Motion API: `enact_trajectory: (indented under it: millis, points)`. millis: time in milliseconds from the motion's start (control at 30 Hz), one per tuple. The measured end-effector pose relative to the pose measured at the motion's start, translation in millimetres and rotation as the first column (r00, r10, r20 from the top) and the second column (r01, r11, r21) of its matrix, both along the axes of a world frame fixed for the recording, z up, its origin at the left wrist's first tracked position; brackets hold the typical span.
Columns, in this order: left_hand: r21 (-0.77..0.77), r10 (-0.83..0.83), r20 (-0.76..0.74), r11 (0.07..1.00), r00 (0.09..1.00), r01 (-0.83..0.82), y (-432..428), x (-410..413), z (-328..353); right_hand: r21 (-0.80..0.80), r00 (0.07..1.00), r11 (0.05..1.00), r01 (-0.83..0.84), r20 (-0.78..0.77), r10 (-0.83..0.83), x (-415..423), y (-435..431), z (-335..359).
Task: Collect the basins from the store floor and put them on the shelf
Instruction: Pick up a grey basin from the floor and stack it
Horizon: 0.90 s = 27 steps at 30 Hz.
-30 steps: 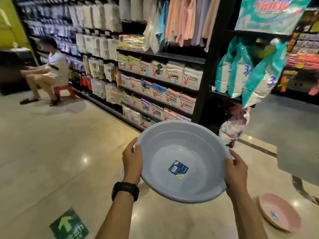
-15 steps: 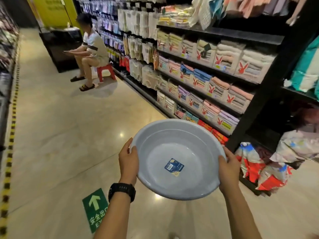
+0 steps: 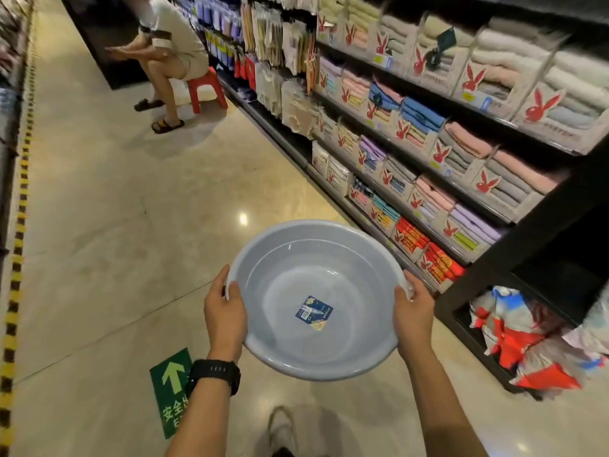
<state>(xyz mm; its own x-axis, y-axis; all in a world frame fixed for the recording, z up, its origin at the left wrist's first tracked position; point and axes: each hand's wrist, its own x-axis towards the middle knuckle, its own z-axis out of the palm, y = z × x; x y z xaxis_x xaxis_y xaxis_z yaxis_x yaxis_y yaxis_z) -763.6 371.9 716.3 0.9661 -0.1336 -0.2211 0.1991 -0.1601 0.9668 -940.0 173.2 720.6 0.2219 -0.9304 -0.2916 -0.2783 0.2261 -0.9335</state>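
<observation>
A round grey-blue plastic basin with a blue label on its bottom is held level in front of me, above the store floor. My left hand grips its left rim, a black watch on that wrist. My right hand grips the right rim. A black shelf unit with boxed folded towels runs along the right side of the aisle.
A person sits on a red stool by the shelf, far up the aisle. A green arrow sticker lies on the beige floor. Yellow-black tape edges the left side. Packaged goods fill the lowest shelf at right.
The view has swung left and along the aisle; the pink basin on the floor and the end shelf have left view. Both hands keep the same hold on the grey basin.
</observation>
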Motion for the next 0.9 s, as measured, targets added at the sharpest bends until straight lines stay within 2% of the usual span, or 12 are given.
enact_trajectory:
  millis: [233, 333, 433, 533, 667, 900]
  points:
    - [0.023, -0.074, -0.024, 0.997, 0.997, 0.074, -65.1, 80.8, -44.9, -0.070, 0.993, 0.997, 0.014, -0.117, -0.022, 69.3, -52.7, -39.0]
    - [0.046, -0.098, -0.069, 0.994, 0.993, 0.102, -94.1, 112.3, -78.3, -0.082, 0.975, 0.997, 0.007, -0.220, -0.025, 95.2, -75.6, -64.1]
    - [0.085, -0.135, -0.073, 0.986, 0.988, 0.141, -123.5, 148.2, -126.8, -0.097, 0.939, 0.993, -0.070, -0.342, 0.033, 124.1, -104.2, -103.7]
    - [0.162, -0.182, -0.070, 0.968, 0.981, 0.191, -154.2, 178.8, -196.0, -0.059, 0.897, 0.988, -0.141, -0.430, 0.102, 144.6, -131.2, -165.0]
    - [0.267, -0.234, -0.056, 0.933, 0.971, 0.241, -173.6, 199.2, -311.6, -0.138, 0.824, 0.958, -0.250, -0.551, 0.136, 168.0, -155.0, -274.9]
    - [0.479, -0.314, -0.071, 0.822, 0.947, 0.308, -156.2, 186.5, -495.7, -0.007, 0.657, 0.899, -0.438, -0.685, 0.314, 164.7, -177.1, -481.1]
